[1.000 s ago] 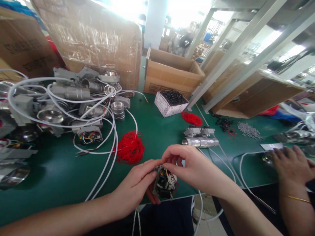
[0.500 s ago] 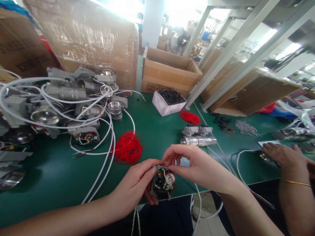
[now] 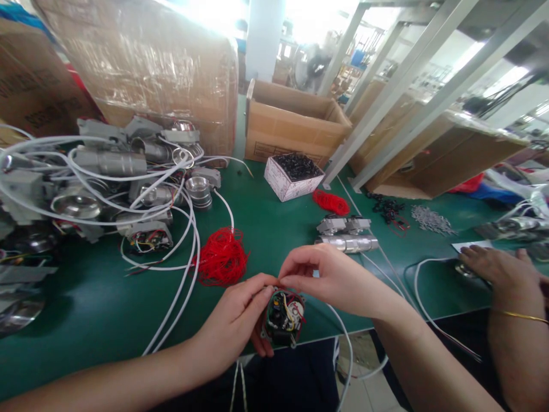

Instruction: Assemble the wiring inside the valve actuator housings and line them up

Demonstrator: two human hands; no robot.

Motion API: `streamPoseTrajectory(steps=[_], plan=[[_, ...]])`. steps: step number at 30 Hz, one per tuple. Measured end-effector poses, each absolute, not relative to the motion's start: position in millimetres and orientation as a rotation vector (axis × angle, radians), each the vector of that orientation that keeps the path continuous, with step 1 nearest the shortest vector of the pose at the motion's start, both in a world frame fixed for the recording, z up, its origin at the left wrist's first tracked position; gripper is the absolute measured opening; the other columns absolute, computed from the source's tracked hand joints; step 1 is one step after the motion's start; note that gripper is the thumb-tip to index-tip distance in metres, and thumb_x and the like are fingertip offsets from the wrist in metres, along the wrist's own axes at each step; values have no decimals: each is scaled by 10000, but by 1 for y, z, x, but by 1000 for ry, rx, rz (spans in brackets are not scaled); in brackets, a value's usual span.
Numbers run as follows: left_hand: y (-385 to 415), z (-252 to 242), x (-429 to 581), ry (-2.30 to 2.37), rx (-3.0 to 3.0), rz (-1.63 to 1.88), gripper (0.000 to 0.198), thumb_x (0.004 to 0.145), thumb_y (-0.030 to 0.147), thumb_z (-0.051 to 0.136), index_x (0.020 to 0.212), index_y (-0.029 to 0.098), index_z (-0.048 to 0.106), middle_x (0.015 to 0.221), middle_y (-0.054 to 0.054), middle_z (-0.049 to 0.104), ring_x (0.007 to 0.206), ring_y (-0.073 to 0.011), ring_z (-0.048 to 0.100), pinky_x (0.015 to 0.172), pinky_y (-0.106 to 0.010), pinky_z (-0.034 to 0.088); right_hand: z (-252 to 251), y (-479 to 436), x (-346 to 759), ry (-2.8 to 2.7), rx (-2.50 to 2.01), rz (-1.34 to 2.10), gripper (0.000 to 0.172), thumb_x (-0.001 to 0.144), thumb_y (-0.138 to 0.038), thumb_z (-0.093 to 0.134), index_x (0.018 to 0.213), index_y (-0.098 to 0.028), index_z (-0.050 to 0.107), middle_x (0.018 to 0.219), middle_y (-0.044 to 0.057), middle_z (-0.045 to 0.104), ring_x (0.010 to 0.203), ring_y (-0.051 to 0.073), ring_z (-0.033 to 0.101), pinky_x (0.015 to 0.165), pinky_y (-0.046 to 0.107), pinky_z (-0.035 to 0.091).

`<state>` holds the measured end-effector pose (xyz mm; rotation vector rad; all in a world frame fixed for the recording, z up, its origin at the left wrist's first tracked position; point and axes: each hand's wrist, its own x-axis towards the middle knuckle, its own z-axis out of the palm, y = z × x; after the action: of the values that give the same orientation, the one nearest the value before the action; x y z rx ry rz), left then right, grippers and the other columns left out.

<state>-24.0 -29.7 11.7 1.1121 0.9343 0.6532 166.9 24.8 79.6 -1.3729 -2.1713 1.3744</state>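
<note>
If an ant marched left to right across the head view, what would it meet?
Metal parts pile, red tangle, wire-filled housing, silver tube, grey bits, another person's hand.

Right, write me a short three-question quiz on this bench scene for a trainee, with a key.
1. True or false: the left hand holds the open grey housing with coloured wires inside, while the right hand is at its upper edge.
2. The tangled heap of thin red loops lies: a) inside the housing; b) on the flat green tabletop; c) on the floor.
3. Fill in: the small white patterned box is filled with ___ parts.
Key: 1 true; 2 b; 3 black.
</note>
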Motion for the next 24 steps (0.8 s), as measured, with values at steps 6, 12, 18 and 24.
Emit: streamPoseTrajectory(steps=[6, 12, 18, 24], plan=[[-27, 14, -24, 993, 1234, 697, 342, 956, 481, 508, 1024, 207, 701, 778, -20, 711, 742, -203, 702, 621, -255, 553, 84, 30, 164, -2322, -1312, 1385, 110, 824, -71, 695, 757, -153, 723, 653, -26, 669, 601, 103, 598, 579, 197, 447], [-27, 15, -24, 1017, 1257, 691, 340, 972, 472, 476, 1001, 204, 683, 748, -13, 693, 709, -197, 681, 605, -256, 536, 87, 33, 160, -2343, -1334, 1392, 121, 829, -77, 676, 751, -161, 714, 621, -32, 654, 569, 109, 604, 547, 205, 442], [-27, 14, -25, 1024, 1355, 719, 312, 976, 437, 495, 982, 198, 696, 796, -33, 717, 774, -214, 701, 628, -257, 544, 90, 37, 158, -2448, -1325, 1342, 134, 813, -48, 670, 746, -158, 709, 624, -40, 651, 575, 101, 593, 539, 204, 425], [-27, 12, -25, 1004, 1362, 712, 334, 986, 423, 476, 1077, 210, 716, 867, -48, 742, 803, -227, 724, 648, -272, 576, 87, 32, 171, -2434, -1379, 1349, 110, 828, -85, 687, 747, -160, 694, 618, -44, 629, 571, 101, 569, 528, 203, 407]])
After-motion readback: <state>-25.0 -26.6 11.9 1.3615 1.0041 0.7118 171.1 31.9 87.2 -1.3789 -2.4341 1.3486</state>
